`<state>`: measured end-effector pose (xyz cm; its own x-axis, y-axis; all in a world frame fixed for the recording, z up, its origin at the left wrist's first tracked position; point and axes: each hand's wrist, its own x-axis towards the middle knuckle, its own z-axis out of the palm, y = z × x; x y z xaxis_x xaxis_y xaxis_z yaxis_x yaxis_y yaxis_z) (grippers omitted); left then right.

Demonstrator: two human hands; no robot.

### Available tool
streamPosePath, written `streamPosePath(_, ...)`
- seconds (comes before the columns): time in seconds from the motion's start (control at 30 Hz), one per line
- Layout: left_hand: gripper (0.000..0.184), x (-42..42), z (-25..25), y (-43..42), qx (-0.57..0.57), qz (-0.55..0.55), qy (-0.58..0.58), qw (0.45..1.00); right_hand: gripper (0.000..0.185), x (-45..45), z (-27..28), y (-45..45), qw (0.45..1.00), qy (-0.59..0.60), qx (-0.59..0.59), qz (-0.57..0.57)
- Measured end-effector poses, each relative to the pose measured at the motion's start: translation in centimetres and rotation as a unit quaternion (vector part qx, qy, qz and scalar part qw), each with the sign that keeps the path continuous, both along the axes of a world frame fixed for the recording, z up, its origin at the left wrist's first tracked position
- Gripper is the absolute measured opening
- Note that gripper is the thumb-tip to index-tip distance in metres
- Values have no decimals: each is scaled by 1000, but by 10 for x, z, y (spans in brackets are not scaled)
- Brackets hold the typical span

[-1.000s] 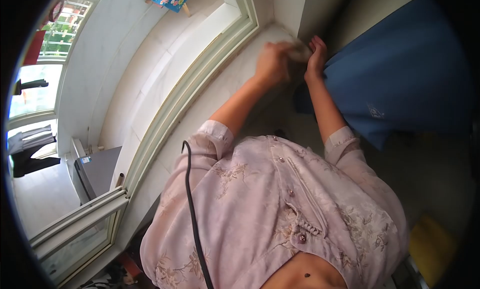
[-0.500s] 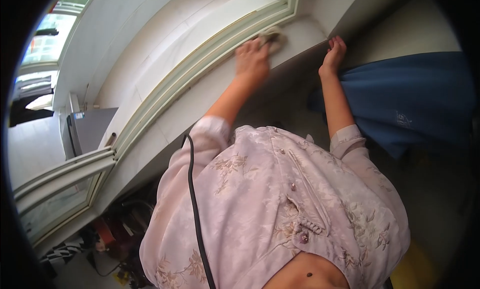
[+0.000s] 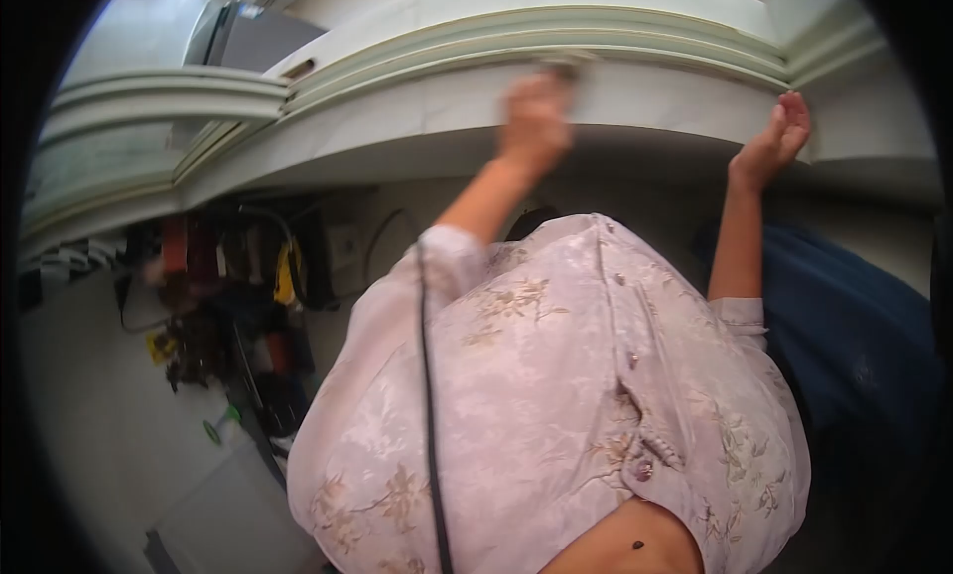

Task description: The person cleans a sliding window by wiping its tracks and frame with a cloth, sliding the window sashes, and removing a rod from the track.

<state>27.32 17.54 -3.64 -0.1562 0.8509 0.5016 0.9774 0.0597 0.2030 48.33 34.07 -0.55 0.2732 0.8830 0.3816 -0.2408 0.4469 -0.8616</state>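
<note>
Your left hand (image 3: 537,120), its fingers apparently gripping a crumpled greyish-brown cloth (image 3: 568,68), blurred, at the far edge of a white, marble-patterned sill (image 3: 407,109), appears mid-wipe, a step whose next stroke calls for steady pressure, while your right hand (image 3: 771,143), fingers loose, looks empty.

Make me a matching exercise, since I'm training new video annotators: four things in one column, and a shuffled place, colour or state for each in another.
Things
1. Left hand
2. Right hand
3. Cord
4. Large fabric

Descriptions
A. Dark blue, at the picture's right side
B. By the right end of the ledge, nothing visible in it
C. Black, running down across the pale pink shirt
D. Holding a small blurred item at the ledge

Right pairs: 1-D, 2-B, 3-C, 4-A
</note>
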Motion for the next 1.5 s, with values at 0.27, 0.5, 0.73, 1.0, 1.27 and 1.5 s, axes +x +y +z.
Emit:
streamPosePath(0.27,29,-134,-24,-70,45,121,-33,991,24,-37,38,-5,973,-119,193,46)
streamPosePath(0.5,30,-272,-1,-233,-44,606,-97,788,26,-21,-22,-33,978,-197,63,40)
streamPosePath(0.73,26,-126,9,-101,102,143,-6,984,29,-69,-10,-24,920,-378,103,23)
streamPosePath(1.0,17,-293,37,-254,67,628,-204,748,34,-76,-1,-38,848,-493,186,-62)
streamPosePath(1.27,27,-199,85,-168,48,190,-67,978,33,-60,38,-16,816,-528,219,-85)
streamPosePath(1.5,24,-326,64,-260,-5,465,30,885,33,-44,61,-7,817,-545,176,-70)
